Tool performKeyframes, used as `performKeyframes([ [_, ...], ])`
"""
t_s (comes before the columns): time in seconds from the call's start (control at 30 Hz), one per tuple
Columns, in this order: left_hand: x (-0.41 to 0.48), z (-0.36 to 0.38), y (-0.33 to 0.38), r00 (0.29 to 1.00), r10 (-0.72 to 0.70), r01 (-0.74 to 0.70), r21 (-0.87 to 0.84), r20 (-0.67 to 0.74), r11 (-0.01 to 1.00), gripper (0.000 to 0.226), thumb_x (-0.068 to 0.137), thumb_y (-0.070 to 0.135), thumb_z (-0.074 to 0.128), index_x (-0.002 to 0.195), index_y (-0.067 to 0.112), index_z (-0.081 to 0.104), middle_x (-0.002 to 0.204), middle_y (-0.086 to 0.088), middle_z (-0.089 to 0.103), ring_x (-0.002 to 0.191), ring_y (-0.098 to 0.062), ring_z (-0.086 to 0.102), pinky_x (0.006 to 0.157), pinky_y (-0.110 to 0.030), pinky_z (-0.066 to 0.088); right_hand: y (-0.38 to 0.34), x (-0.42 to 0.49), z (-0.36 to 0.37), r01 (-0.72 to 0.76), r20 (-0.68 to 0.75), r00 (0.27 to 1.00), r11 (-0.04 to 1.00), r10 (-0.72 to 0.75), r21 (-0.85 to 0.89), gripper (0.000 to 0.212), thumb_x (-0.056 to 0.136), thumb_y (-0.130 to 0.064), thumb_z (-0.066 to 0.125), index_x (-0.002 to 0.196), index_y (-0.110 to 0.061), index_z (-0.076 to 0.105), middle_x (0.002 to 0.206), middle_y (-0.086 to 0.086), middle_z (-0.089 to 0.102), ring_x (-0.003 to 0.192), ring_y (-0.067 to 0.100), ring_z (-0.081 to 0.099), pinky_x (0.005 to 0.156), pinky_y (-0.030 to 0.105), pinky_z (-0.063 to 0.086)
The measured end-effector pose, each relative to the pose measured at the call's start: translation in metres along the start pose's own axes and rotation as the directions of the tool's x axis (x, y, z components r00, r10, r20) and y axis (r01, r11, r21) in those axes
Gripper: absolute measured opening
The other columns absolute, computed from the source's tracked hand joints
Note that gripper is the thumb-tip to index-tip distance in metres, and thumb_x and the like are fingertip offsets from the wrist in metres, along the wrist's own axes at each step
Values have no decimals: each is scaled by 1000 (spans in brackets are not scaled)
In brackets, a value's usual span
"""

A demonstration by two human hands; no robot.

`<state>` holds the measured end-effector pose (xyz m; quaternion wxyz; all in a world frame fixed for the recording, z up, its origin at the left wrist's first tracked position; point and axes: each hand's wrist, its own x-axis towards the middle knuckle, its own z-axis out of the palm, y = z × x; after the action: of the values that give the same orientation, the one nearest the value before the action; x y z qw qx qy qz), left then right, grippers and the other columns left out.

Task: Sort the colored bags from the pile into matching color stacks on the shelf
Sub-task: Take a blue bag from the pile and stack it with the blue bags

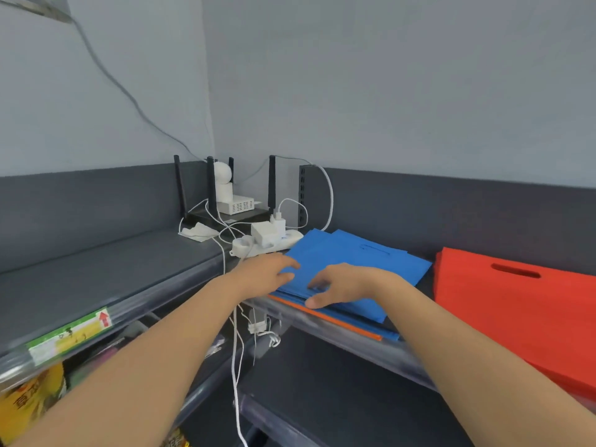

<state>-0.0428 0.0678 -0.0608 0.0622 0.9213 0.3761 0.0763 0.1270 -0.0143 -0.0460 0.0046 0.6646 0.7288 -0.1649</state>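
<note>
Head view looks down on a stack of blue bags (351, 262) lying flat on the dark shelf (106, 269), near the corner where two shelf runs meet. Both hands rest on this stack: the left hand (264, 274) lies at its left edge with the fingers spread and flat, the grip apart and pinching nothing that shows, while the right hand (342, 285) presses down on the front part of the top bag, fingers (317, 283) loosely curled and the thumb at the near edge, its grip likewise apart rather than closed round the fabric. Under the blue bags an orange bag (325, 316) shows only as a thin edge along the shelf front. Just beside the blue stack to the right, slightly apart from it, lies a stack of red bags (516, 311) with a cut-out handle slot facing up. Behind the blue stack, touching or nearly touching its back corner, sits a white power strip (267, 241) with chargers plugged in and white cables trailing over the shelf edge. Further back in the corner stand a black router (225, 214) with upright antennas and a small white device. A green and yellow price label (69, 335) is fixed to the front of the left shelf rail.
</note>
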Motion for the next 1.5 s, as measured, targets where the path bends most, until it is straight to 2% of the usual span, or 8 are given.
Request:
performKeyframes([
  [0.17,11,4,-20,988,128,-116,-129,88,985,46,92,50,47,136,34,46,144,7,45,132,-13,41,111,-35,32,-2,-8,2,-56,-5,998,986,58,160,58,90,-41,60,141,-20,43,144,-6,45,133,13,41,113,32,28],
  [0.3,12,7,-25,976,177,-177,-12,123,984,50,88,56,49,134,37,47,138,10,49,127,-13,44,104,-35,39,-7,-18,6,-102,-87,988,959,129,265,42,93,-29,60,133,-21,54,136,-7,54,124,11,49,110,31,33],
  [0.43,7,3,-21,976,200,-209,139,81,968,46,89,59,44,130,38,49,130,11,54,119,-13,49,87,-30,41,-12,-23,13,-193,-166,957,950,238,248,39,93,-34,58,130,-23,57,133,-5,56,120,12,51,106,29,36],
  [0.87,10,-9,-26,956,243,-255,53,161,966,37,91,45,54,125,32,58,128,11,57,116,-10,51,98,-32,42,-13,-43,17,-266,-166,937,937,306,226,48,90,-43,60,130,-19,56,133,-1,56,122,17,52,105,31,38],
  [1.07,16,-5,-21,973,224,-230,114,61,966,33,100,40,37,82,15,51,71,5,48,75,-18,49,66,-32,37,-17,-36,12,-305,-199,922,939,334,162,59,92,-52,50,136,-14,49,139,0,51,128,20,46,104,32,35],
  [1.2,19,1,-17,974,221,-209,208,-39,956,32,102,35,32,77,16,39,64,4,40,66,-18,42,57,-30,31,-13,-30,13,-353,-263,901,936,345,21,46,97,-36,49,137,-14,47,138,4,51,124,24,48,98,34,39],
  [1.3,22,2,-19,980,193,-182,171,-51,968,35,102,35,32,70,20,34,64,3,39,66,-19,42,61,-31,33,-4,-27,16,-451,-373,847,884,379,-125,24,99,-25,44,115,-13,56,119,9,60,105,29,56,75,33,43],
  [1.5,17,-1,3,963,267,-247,283,-31,927,40,93,53,44,125,30,44,100,2,59,93,-20,55,66,-30,38,-2,-28,19,-486,-543,780,848,310,-214,21,100,-18,39,108,-18,58,104,8,62,91,29,61,65,29,37],
])
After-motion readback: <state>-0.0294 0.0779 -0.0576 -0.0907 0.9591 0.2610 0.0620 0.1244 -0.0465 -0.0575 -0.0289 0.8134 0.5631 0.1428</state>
